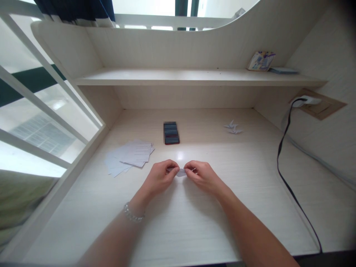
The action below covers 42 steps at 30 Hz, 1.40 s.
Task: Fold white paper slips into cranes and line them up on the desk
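Observation:
Between my two hands is a small folded piece of white paper [181, 172], held just above the desk. My left hand [164, 173], with a clear bead bracelet [134, 214] on its wrist, pinches the paper's left end between thumb and fingers. The right end is pinched by my right hand [201, 175]. Most of the paper is hidden by the fingers. Left of my left hand lies a loose, fanned stack of white paper sheets [133, 152]. Several small folded paper cranes [233, 127] sit together at the back right of the desk.
A dark phone-like object [171, 133], its face blurred, lies beyond my hands. On the right, a black cable [286, 174] runs from a white plug [302, 101] in the wall socket to the desk's front edge. The shelf [167, 75] above carries a colourful packet [260, 61].

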Motion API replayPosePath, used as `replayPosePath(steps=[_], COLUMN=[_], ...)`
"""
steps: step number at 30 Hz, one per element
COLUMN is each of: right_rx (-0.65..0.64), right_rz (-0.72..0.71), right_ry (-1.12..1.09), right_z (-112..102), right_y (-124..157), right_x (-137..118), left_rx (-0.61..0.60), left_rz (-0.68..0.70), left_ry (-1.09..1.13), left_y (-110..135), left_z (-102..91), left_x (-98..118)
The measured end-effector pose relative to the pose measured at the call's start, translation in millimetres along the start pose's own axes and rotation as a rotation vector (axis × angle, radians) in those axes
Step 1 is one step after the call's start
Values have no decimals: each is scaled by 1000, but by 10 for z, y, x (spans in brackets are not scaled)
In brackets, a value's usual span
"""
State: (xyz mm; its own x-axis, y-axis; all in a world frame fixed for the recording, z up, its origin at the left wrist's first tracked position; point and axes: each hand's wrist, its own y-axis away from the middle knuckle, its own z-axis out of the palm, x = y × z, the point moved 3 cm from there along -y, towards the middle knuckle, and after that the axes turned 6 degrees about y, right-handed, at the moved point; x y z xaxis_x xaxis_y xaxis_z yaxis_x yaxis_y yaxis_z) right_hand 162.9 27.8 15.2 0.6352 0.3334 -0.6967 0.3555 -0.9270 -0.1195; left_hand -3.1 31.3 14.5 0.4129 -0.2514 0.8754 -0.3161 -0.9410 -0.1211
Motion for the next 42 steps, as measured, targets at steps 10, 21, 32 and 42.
replayPosePath(steps=[10,21,32,42], right_rx=[17,-57,-27,-111], right_rz=[1,-11,4,18], right_ry=[-79,-60,-66,-68], right_z=[-5,-5,-48,-44], right_y=[2,8,3,7], right_x=[-13,-32,-35,20], left_rx=[-4,-110,-127,-123], left_rz=[-16,-26,-79,-54], left_ry=[34,60,188,87], left_y=[0,18,3,-16], left_z=[15,14,7,-8], left_x=[-3,32,-64,-78])
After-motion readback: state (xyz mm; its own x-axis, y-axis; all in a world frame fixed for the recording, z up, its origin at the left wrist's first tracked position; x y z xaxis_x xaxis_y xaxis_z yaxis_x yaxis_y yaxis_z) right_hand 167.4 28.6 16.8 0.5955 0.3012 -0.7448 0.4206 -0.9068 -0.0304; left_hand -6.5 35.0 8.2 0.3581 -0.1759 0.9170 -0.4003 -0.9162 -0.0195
